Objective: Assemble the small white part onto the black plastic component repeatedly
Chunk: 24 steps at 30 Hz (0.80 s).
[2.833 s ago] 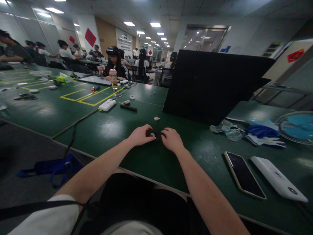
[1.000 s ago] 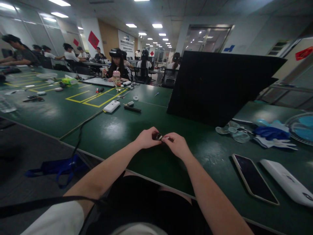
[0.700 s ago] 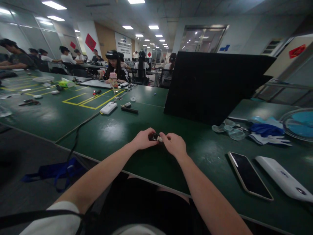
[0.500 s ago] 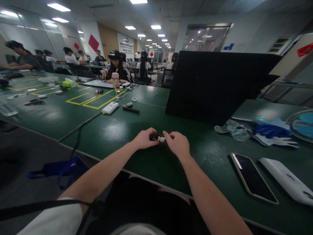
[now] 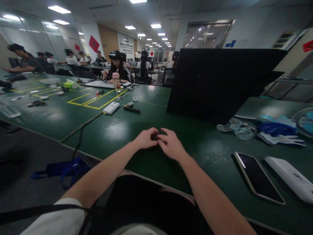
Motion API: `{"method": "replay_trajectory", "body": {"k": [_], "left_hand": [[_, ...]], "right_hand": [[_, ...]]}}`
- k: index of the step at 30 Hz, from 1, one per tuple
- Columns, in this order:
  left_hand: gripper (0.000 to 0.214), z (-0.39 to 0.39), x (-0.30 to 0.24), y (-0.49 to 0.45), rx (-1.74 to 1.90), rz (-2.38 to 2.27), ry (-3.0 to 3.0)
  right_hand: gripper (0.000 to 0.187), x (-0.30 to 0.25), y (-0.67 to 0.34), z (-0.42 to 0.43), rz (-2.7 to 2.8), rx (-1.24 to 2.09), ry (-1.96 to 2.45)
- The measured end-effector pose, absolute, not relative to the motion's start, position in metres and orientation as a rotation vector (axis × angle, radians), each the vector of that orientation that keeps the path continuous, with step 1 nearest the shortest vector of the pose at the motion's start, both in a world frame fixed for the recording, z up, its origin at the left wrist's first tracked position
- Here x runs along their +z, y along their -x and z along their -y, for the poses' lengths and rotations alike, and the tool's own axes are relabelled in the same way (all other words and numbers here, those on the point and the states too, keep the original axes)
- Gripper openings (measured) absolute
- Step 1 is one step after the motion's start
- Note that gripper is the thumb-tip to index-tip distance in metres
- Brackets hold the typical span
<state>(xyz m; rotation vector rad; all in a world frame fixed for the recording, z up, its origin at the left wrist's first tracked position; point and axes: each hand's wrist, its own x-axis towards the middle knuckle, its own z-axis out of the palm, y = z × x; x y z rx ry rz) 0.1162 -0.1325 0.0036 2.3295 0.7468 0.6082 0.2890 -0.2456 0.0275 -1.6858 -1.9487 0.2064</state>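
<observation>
Just past the table's near edge, my left hand curls around a small dark object, closed on it between thumb and fingers. My right hand meets the same object from the right, its thumb and a finger against it while the index finger stretches out above. Most of the object is hidden by the fingers, and its kind cannot be made out. Both hands are low over the green tabletop.
A large black panel stands ahead on the right. To the right are a phone, a white device and blue-and-white gloves. A white box and a dark bar are ahead left. A person sits opposite.
My right fingers have moved left onto the object and opened out somewhat. The pale and white parts seen on it earlier are now hidden. My left hand stays in place.
</observation>
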Motion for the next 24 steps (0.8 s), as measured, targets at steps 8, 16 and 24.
{"method": "replay_trajectory", "body": {"k": [8, 16, 24], "left_hand": [[0.051, 0.130, 0.001, -0.116, 0.617, -0.747, -2.324], [0.054, 0.128, 0.001, -0.114, 0.642, -0.829, -2.287], [0.052, 0.076, 0.017, -0.021, 0.638, -1.175, -2.492]], "right_hand": [[0.028, 0.029, -0.303, 0.242, 1.604, 0.035, 1.791], [0.047, 0.029, -0.307, 0.242, 1.447, 0.065, 1.906], [0.046, 0.025, -0.307, 0.244, 1.461, 0.250, 1.894]]}}
